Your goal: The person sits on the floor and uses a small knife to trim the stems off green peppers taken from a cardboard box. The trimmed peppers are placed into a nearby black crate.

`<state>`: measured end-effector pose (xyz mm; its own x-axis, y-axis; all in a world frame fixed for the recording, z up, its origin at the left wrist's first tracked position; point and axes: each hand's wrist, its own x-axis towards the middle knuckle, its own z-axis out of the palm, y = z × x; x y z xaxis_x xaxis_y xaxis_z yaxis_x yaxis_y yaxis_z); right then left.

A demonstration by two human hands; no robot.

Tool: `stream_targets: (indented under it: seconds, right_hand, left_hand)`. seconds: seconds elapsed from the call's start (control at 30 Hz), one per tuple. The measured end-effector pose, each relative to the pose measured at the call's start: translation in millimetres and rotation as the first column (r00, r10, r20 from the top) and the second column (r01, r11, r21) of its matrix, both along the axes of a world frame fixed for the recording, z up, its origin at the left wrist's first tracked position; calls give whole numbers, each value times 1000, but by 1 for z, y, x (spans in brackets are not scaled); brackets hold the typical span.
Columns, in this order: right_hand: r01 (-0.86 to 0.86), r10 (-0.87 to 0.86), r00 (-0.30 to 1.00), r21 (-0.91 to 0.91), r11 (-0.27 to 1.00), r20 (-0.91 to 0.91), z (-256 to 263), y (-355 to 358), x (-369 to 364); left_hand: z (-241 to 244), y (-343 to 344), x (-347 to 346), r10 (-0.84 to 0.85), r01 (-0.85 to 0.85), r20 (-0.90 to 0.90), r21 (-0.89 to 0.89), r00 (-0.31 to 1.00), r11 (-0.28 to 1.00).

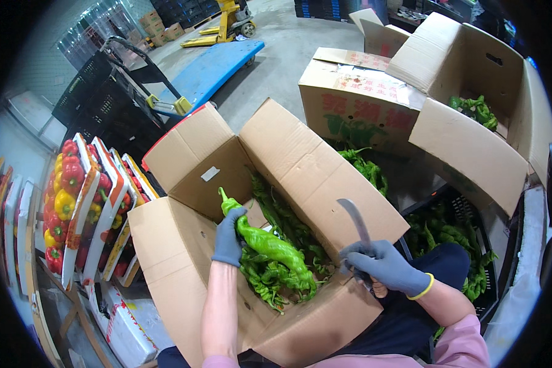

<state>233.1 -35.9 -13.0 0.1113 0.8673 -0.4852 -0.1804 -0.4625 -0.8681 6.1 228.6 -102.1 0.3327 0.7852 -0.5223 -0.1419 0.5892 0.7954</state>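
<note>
My left hand, in a grey glove, grips a long wrinkled green pepper near its stem end, above an open cardboard box. Inside that box lie more green peppers, heaped along the bottom and the right wall. My right hand, gloved too and with a yellow band at the wrist, holds a knife with a curved blade pointing up and away from me, over the box's near right corner. The lower part of the knife is hidden by my fingers.
At right are a black crate of green peppers and a tall open carton with some peppers. Stacked trays of red and yellow peppers stand at left. Beyond are a blue platform cart and a yellow pallet jack.
</note>
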Motion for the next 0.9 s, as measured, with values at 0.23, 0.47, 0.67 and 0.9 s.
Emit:
stream_targets:
  seconds: [0.23,0.47,0.67,0.9]
  right_hand:
    - [-115,127,986,116,987,-107,-12,-5,-41]
    - [-50,82,923,96,994,-375,-15,-11,-39]
    - [-176,131,584,33,984,-801,-30,-10,-32]
    - [-187,133,490,45,981,-861,-39,-15,-33]
  left_hand:
    - [38,-86,-1,12,-17,40,127,999,992]
    - [52,-131,-17,14,-49,328,99,945,994]
    - [53,-165,-8,-139,110,719,87,681,990]
    - [53,-172,-3,-83,23,597,106,798,994]
